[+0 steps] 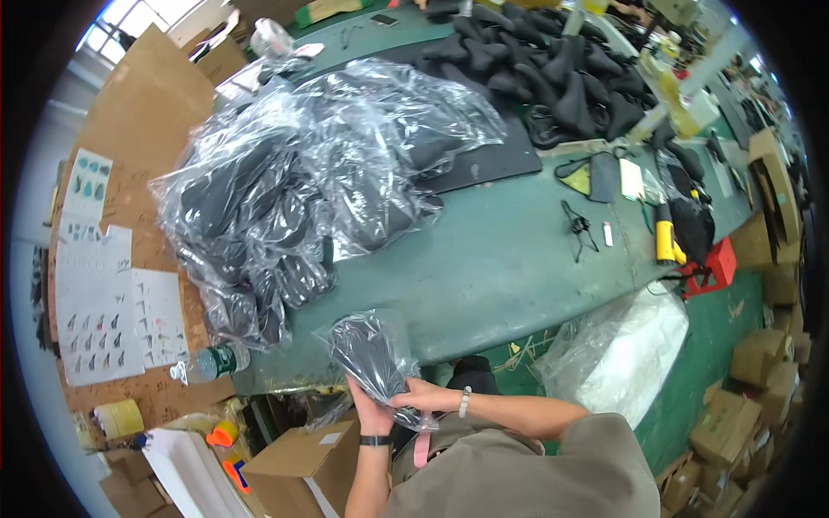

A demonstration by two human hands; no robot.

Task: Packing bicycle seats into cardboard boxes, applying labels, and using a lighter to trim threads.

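A black bicycle saddle point(367, 345) inside a clear plastic bag is held close to my body, its wide end over the table's near edge. My left hand point(370, 407) is wrapped round the left side of its narrow end. From the right, my right hand point(425, 395) grips the same narrow end, fingers closed on the plastic. Part of the bag hangs loose below my hands. Beyond, a large heap of bagged saddles point(302, 164) covers the left of the green table point(466, 268).
Unbagged black saddles point(561, 78) are piled at the far right. A yellow-handled tool point(664, 235) and a black cord point(577, 226) lie on the right. A water bottle point(211, 363) lies at the left edge. A cardboard box point(298, 462) stands below; a white plastic sack point(626, 350) is beside the table.
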